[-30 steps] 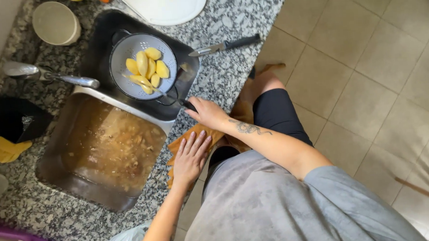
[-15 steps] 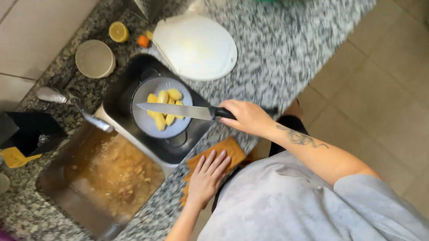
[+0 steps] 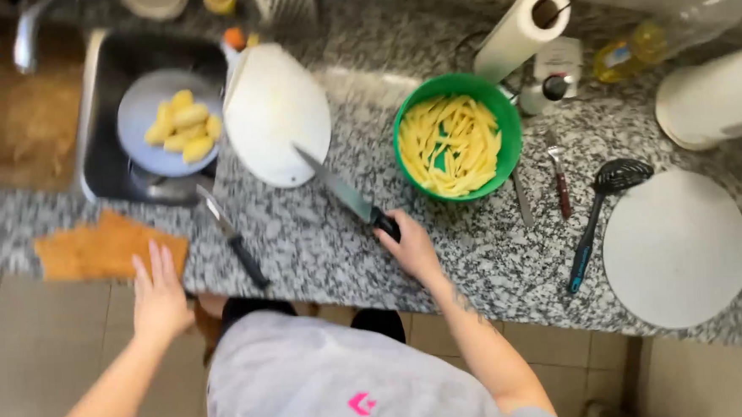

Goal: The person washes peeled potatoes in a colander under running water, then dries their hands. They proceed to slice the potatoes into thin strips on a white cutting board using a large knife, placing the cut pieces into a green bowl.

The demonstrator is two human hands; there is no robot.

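The right hand (image 3: 411, 250) is clamped around the black handle of a large kitchen knife (image 3: 345, 193), whose blade slants up and left so that its tip lies over the edge of the white cutting board (image 3: 274, 112). Held this way, the blade points away from the body and sits flat and low over the speckled counter (image 3: 466, 254), ready at the board. The left hand (image 3: 159, 297) hovers with fingers spread and holds nothing, just beside an orange cloth (image 3: 106, 246) at the counter's front edge. A second, smaller knife (image 3: 233, 237) lies on the counter between the two hands. Whole peeled potatoes sit on a grey plate (image 3: 143, 132) in the sink (kept off the working surface), while cut strips fill the green bowl (image 3: 459, 136) to the right of the board.

Half a second earlier the knife was held level over the plate in the sink; it now lies further right, by the board, and the view has swung right to take in the bowl, a paper towel roll (image 3: 516, 33) and a slotted spatula (image 3: 601, 213).
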